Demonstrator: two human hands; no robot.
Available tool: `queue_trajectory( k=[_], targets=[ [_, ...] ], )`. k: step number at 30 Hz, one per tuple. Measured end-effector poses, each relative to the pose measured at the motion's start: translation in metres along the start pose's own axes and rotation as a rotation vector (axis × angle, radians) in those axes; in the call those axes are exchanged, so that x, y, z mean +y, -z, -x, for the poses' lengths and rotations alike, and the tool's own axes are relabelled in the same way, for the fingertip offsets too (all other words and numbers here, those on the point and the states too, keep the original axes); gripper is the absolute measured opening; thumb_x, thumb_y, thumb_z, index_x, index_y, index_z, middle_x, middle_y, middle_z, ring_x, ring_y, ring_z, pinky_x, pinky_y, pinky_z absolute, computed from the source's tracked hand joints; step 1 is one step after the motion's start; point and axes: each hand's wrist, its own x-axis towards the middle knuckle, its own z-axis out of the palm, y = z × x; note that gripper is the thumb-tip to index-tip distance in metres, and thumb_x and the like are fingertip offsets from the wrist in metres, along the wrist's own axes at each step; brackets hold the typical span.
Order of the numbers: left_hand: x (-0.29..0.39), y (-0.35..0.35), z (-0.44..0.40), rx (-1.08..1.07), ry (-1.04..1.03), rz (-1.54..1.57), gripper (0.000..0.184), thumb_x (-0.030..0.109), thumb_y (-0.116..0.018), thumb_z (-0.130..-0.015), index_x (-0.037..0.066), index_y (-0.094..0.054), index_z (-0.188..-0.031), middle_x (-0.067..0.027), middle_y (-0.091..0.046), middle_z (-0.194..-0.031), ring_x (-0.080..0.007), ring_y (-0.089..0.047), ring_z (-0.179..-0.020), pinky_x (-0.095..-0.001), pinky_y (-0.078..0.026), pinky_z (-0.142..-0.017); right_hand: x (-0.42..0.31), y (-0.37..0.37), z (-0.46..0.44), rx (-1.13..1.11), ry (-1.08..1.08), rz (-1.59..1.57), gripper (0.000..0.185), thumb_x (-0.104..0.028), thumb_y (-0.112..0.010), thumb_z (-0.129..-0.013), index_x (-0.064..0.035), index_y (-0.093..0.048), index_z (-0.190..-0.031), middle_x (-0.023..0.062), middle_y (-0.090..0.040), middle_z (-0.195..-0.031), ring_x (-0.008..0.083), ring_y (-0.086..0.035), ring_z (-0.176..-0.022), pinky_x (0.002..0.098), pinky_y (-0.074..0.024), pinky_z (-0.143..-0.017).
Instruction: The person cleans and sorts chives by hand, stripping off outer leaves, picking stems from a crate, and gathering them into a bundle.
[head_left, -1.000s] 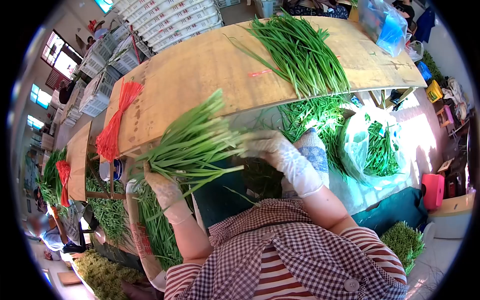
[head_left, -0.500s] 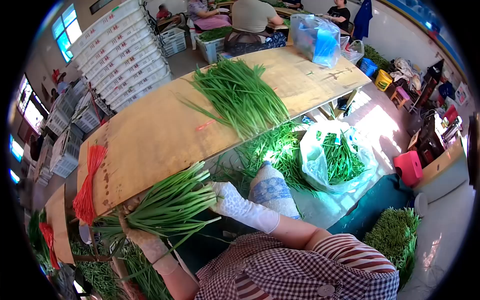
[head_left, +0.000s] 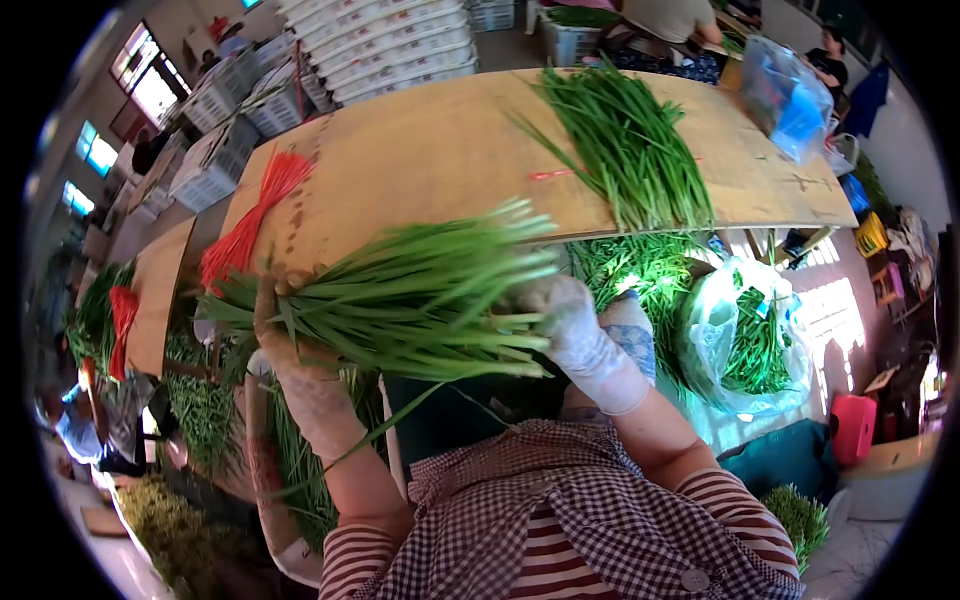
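Observation:
A loose bunch of long green stalks (head_left: 410, 290) lies across the front of me, its pale cut ends to the right. My left hand (head_left: 300, 345), in a stained whitish glove, is wrapped round the leafy left part. Gloved too, my right hand (head_left: 565, 315) is at the pale ends, slightly blurred; its fingertips are partly hidden by the stalks, so its grip is unclear. Beyond, a larger pile of green stalks (head_left: 635, 150) rests on the wooden table (head_left: 420, 140). A bundle of red ties (head_left: 258, 215) lies at the table's left end.
Below the table stands a clear plastic bag (head_left: 700, 325) with green stalks. White crates (head_left: 400, 50) are stacked behind. A plastic bag (head_left: 785, 95) sits at the table's right end. A red stool (head_left: 852, 428) is at the right; several people sit or stand farther off.
The view has swung to the left and down since half a second ago. The held bunch is raised and spread wider, both hands still beside it.

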Motion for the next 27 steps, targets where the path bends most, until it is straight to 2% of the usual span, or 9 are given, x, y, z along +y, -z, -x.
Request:
queue_trajectory(
  k=[2,6,7,9,12,14,15,22,27],
  targets=[
    [0.007,-0.024,0.008,-0.081,-0.045,0.107,0.020,0.021,-0.048,-0.095,0.009,-0.054,-0.080,-0.0051,-0.061,-0.080,-0.0195,-0.059,-0.085,-0.0347,-0.048,-0.085,-0.012,0.024,-0.014,0.204,0.083,-0.044,0.019,-0.017,-0.072,-0.074,-0.0115,-0.064,-0.091,0.0069,-0.067,-0.081,0.0243,-0.065,-0.071,0.0346,-0.0532,-0.061],
    [0.027,-0.030,0.011,-0.080,-0.157,0.142,0.021,0.019,-0.046,-0.095,0.010,-0.053,-0.077,-0.0042,-0.058,-0.077,-0.0191,-0.058,-0.085,-0.0317,-0.047,-0.088,0.032,0.039,0.008,0.464,-0.515,0.093,0.029,-0.011,-0.072,-0.076,-0.0063,-0.066,-0.105,0.0129,-0.068,-0.099,0.0230,-0.067,-0.088,0.0318,-0.0542,-0.074],
    [0.019,-0.023,0.009,0.219,-0.415,-0.043,0.022,0.020,-0.047,-0.095,0.010,-0.053,-0.077,-0.0041,-0.059,-0.077,-0.0197,-0.058,-0.082,-0.0303,-0.048,-0.086,0.045,0.037,0.017,0.357,-0.604,0.080,0.032,-0.010,-0.071,-0.078,-0.0045,-0.064,-0.108,0.0134,-0.068,-0.101,0.0218,-0.066,-0.090,0.0310,-0.0535,-0.077],
    [0.016,0.014,0.002,0.221,-0.316,-0.102,0.023,0.022,-0.046,-0.096,0.009,-0.052,-0.079,-0.0039,-0.059,-0.079,-0.0165,-0.056,-0.079,-0.0320,-0.048,-0.084,0.061,0.032,0.033,0.140,-0.788,0.055,0.037,-0.006,-0.068,-0.081,-0.0008,-0.062,-0.116,0.0143,-0.068,-0.106,0.0195,-0.066,-0.095,0.0293,-0.0523,-0.082],
    [0.009,0.075,-0.010,0.164,-0.126,0.080,0.023,0.022,-0.043,-0.098,0.009,-0.053,-0.082,-0.0030,-0.057,-0.079,-0.0157,-0.055,-0.077,-0.0339,-0.047,-0.080,0.023,0.028,0.029,-0.108,-0.970,-1.203,0.035,-0.006,-0.065,-0.086,0.0038,-0.059,-0.119,0.0142,-0.067,-0.109,0.0166,-0.064,-0.098,0.0277,-0.0505,-0.086],
    [-0.007,0.061,-0.005,0.227,-0.134,0.003,0.022,0.021,-0.043,-0.098,0.009,-0.053,-0.082,-0.0029,-0.057,-0.078,-0.0161,-0.055,-0.077,-0.0335,-0.046,-0.078,0.006,0.015,0.025,-0.153,-0.931,-1.316,0.032,-0.008,-0.063,-0.089,0.0059,-0.060,-0.117,0.0111,-0.067,-0.107,0.0161,-0.063,-0.099,0.0266,-0.0502,-0.086],
    [-0.005,0.065,-0.010,0.083,-0.021,0.258,0.022,0.022,-0.044,-0.097,0.010,-0.053,-0.082,-0.0032,-0.056,-0.077,-0.0176,-0.055,-0.078,-0.0329,-0.046,-0.080,0.002,0.008,0.023,-0.152,-0.946,-1.160,0.030,-0.010,-0.062,-0.090,0.0063,-0.060,-0.116,0.0118,-0.068,-0.103,0.0162,-0.064,-0.093,0.0263,-0.0509,-0.083],
    [-0.026,0.035,-0.005,0.014,-0.132,0.161,0.018,0.018,-0.052,-0.091,0.010,-0.050,-0.076,-0.0024,-0.053,-0.073,-0.0170,-0.052,-0.078,-0.0349,-0.044,-0.083,-0.026,-0.011,0.000,-0.345,-0.876,-1.284,0.026,-0.012,-0.068,-0.087,0.0036,-0.065,-0.108,0.0104,-0.069,-0.093,0.0141,-0.064,-0.078,0.0274,-0.0523,-0.071],
    [-0.026,0.047,-0.006,0.040,-0.093,0.225,0.019,0.018,-0.053,-0.091,0.009,-0.050,-0.074,-0.0022,-0.053,-0.072,-0.0166,-0.053,-0.077,-0.0352,-0.045,-0.082,-0.020,-0.032,0.015,-0.253,-0.902,-1.405,0.028,-0.008,-0.070,-0.084,0.0044,-0.063,-0.108,0.0108,-0.069,-0.093,0.0159,-0.067,-0.077,0.0259,-0.0532,-0.068]
  ],
)
